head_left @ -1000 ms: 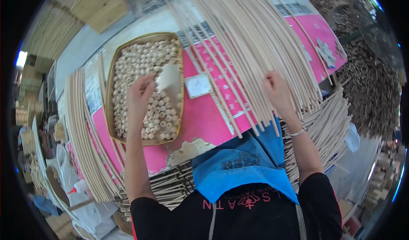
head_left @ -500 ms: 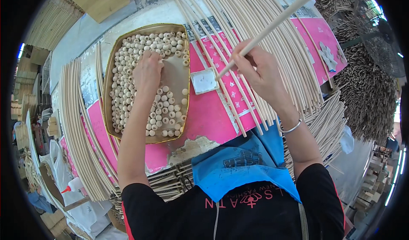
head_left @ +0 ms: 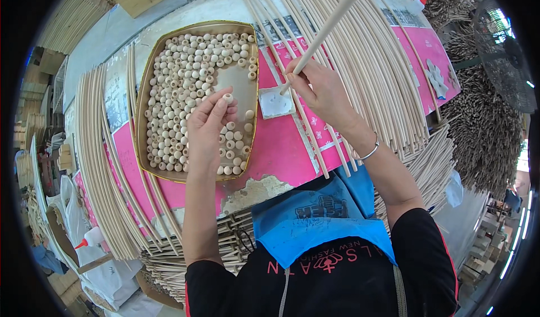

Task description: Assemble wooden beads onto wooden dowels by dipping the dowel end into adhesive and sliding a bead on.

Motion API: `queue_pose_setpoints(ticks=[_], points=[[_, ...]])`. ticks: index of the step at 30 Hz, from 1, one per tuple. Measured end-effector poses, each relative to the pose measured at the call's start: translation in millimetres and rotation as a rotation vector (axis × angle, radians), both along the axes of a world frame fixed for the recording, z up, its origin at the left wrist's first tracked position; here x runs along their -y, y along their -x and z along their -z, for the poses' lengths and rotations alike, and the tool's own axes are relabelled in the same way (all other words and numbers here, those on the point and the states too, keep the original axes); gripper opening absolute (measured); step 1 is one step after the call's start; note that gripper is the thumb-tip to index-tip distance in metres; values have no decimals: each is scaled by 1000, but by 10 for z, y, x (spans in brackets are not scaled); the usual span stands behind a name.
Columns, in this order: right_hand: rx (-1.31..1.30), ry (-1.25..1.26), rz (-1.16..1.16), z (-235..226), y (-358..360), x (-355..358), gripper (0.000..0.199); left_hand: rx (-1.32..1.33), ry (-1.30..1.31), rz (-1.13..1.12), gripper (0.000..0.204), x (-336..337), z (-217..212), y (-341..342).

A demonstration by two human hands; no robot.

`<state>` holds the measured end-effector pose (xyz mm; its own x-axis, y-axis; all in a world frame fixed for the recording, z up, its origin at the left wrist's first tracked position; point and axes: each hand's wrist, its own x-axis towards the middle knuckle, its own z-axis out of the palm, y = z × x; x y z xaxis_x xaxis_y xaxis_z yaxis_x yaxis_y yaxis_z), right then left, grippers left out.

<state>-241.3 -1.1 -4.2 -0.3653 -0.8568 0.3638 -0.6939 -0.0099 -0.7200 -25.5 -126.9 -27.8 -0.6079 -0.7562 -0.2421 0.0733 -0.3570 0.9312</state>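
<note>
Between the thumb and fingers of my left hand (head_left: 211,117) is a round wooden bead (head_left: 228,98) with a hole in it. That hand is over a gold-rimmed box (head_left: 256,47) of many similar pale beads (head_left: 185,75). My right hand (head_left: 320,89) grips a long wooden dowel (head_left: 325,30) near its lower end; it slants up and away to the right. The dowel's lower tip is at a small square dish (head_left: 275,103) of white stuff, right of the box. Whether the tip touches the white stuff I cannot tell.
Many loose wooden dowels (head_left: 371,69) lie side by side on the right of the pink-covered table (head_left: 275,142), and another row (head_left: 104,165) on the left. A glove (head_left: 435,78) lies at the far right. A fan (head_left: 500,58) stands beyond, near bundled sticks (head_left: 484,126).
My left hand has come up out of the beads with one bead in its fingertips and turned over. My right hand has brought the dowel's tip to the white dish.
</note>
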Motion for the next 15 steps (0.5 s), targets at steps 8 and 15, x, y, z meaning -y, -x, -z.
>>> queue_pose_setpoints(ticks=[8, 15], points=[[138, 26, -5, -86, 80, -75, 15, -82, -48, 34, 34, -71, 32, 23], [462, 224, -5, -463, 190, -293, 15, -170, -142, 37, 29, -181, -51, 223]])
